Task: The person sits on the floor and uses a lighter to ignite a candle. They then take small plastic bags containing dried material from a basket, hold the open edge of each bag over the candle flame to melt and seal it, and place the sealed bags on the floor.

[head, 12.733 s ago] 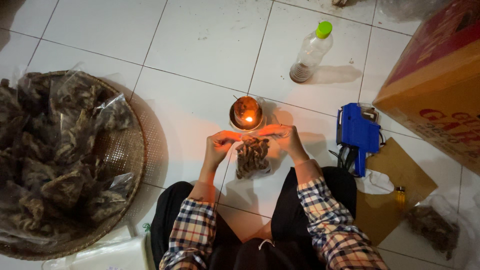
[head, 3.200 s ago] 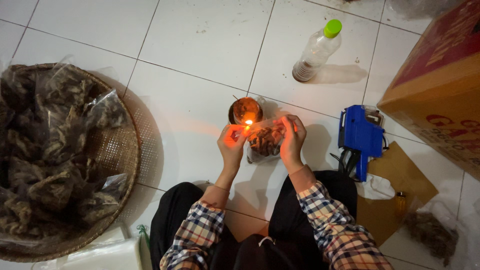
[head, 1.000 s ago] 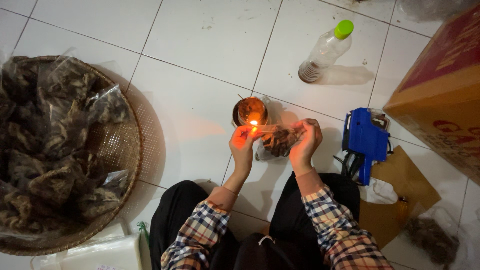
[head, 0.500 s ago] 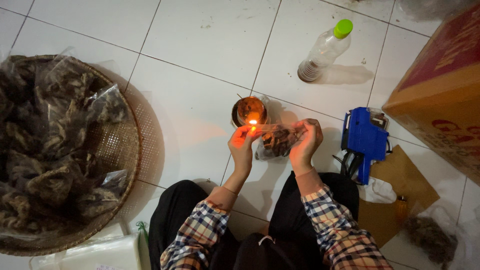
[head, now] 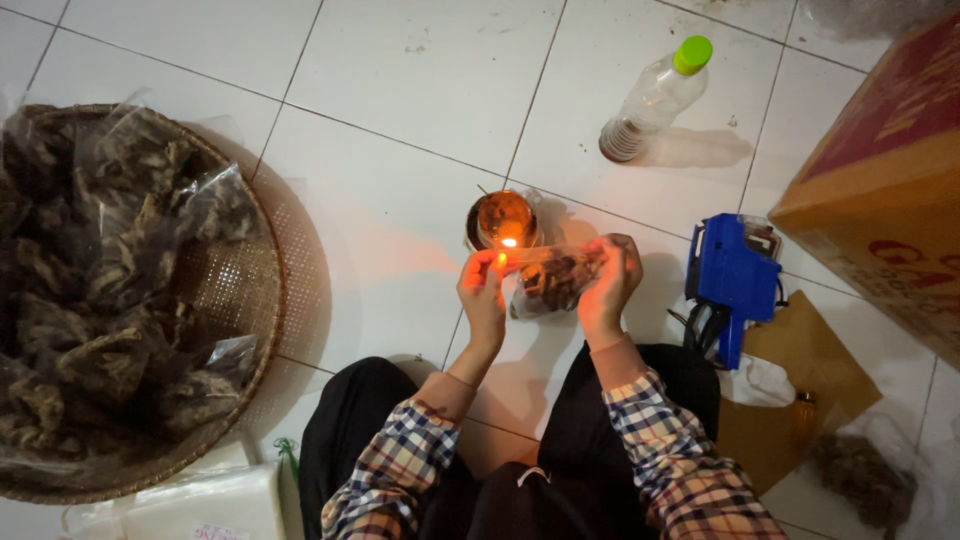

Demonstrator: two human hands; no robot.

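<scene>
I hold a small clear plastic bag (head: pixel 552 278) filled with dark dried pieces between both hands, just in front of my knees. My left hand (head: pixel 484 296) pinches the bag's left top corner and my right hand (head: pixel 608 282) pinches the right end. The bag's top edge is stretched across a small flame (head: pixel 509 242) that burns in a round metal cup (head: pixel 500 214) on the white tiled floor. The flame casts an orange glow on my fingers.
A wide woven tray (head: pixel 262 300) at the left holds several filled bags (head: pixel 110 290). A clear bottle with a green cap (head: pixel 655 97) stands behind the cup. A blue label gun (head: pixel 733 280), a brown paper piece (head: pixel 800 380) and a cardboard box (head: pixel 880 190) lie at the right.
Both hands with the bag have shifted slightly along the flame. Since the earliest frame the bag has turned from hanging upright to lying sideways across the flame.
</scene>
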